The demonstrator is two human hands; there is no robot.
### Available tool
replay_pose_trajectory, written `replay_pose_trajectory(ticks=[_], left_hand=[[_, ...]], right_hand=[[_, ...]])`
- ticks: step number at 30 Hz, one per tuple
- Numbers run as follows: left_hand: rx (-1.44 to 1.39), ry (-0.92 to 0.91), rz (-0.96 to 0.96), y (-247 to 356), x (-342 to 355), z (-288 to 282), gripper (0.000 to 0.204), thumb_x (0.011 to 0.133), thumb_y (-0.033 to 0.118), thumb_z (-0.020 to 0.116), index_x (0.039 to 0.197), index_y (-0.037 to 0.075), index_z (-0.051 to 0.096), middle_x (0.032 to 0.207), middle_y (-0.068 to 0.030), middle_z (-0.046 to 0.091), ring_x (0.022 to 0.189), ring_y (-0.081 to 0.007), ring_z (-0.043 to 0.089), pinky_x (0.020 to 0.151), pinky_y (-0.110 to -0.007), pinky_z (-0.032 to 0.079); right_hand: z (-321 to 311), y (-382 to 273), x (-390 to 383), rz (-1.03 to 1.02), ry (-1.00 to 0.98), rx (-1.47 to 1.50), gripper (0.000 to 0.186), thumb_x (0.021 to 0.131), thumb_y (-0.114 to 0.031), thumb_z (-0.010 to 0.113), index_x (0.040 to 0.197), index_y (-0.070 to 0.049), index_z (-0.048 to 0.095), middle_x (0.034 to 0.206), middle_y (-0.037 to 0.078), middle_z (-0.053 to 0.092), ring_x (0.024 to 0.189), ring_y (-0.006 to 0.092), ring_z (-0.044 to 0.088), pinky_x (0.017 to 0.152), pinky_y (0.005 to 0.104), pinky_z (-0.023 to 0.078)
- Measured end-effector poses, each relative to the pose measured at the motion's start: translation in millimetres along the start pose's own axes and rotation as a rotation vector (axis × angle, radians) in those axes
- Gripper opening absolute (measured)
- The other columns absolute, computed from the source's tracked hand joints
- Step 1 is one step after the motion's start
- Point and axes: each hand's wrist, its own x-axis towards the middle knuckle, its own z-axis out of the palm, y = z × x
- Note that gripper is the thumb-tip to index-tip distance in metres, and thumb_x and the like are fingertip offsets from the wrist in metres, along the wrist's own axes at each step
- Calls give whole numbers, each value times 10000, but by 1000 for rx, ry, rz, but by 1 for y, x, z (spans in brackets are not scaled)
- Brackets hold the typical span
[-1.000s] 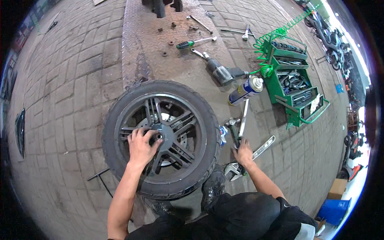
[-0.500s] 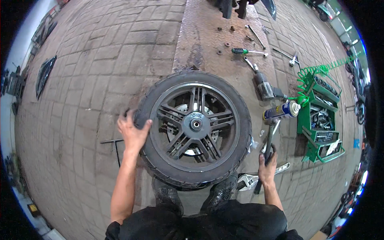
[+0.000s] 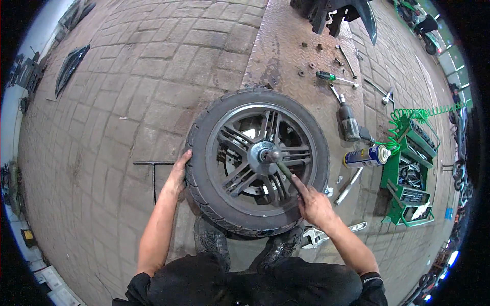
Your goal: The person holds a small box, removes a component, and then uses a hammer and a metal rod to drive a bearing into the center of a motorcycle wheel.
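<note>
A motor-scooter wheel [image 3: 229, 211] with a black tyre and dark multi-spoke rim lies flat in front of my shoes, a brake disc showing behind the spokes. My left hand [image 3: 178, 171] grips the tyre's left side, thumb on top, the other fingers mostly hidden. In my right hand [image 3: 314, 205] is a hammer [image 3: 286, 171] with a dark green handle, held over the rim's lower right. Its rounded metal head is at the central hub [image 3: 260, 153]; whether it touches cannot be told.
Right of the wheel are a spray can [image 3: 365, 156], an impact wrench [image 3: 348, 121], a metal bar [image 3: 350, 186] and an adjustable wrench [image 3: 326, 235]. A green toolbox [image 3: 390, 176] stands beyond. A screwdriver [image 3: 332, 76] and small parts lie ahead; a T-handle tool [image 3: 154, 178] lies left.
My right hand has brought the hammer from beside the wheel up and left over the hub. My left hand has closed on the tyre's side. The view has shifted slightly.
</note>
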Motion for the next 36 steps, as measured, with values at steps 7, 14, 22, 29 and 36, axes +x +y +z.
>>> replay_pose_trajectory(ticks=[7,14,22,29,36], left_hand=[[-27,15,-31,4,-8,9,799,731,509,610,1291,-9,373,1229,-174,489,1100,-296,492,937,-413,390],[-14,11,-29,-3,0,-5,813,738,513,601,1304,-14,348,1255,-171,465,1118,-295,476,952,-409,374],[-3,-7,-3,-9,6,-6,803,742,525,599,1302,4,354,1255,-163,465,1116,-290,476,960,-408,365],[-21,5,-29,-6,0,-5,788,749,509,603,1317,31,336,1240,-151,475,1117,-292,472,957,-417,368],[-9,13,-27,-8,4,-4,784,754,514,590,1309,20,339,1242,-154,470,1112,-295,473,957,-415,367]], right_hand=[[20,-1,-4,-32,146,47,654,784,-92,525,1370,-136,237,846,193,540,739,373,571,647,449,496],[27,-2,5,-126,387,101,662,784,-86,522,1375,-151,230,871,189,549,741,362,580,650,452,502],[27,5,21,-80,290,111,646,800,-105,512,1378,-158,229,845,179,544,734,355,576,642,444,502],[22,10,8,-14,210,82,627,794,-108,531,1362,-160,272,845,176,544,699,363,573,622,447,499],[26,13,-7,-18,197,105,600,797,-101,533,1345,-139,293,848,176,553,720,365,575,615,439,501]])
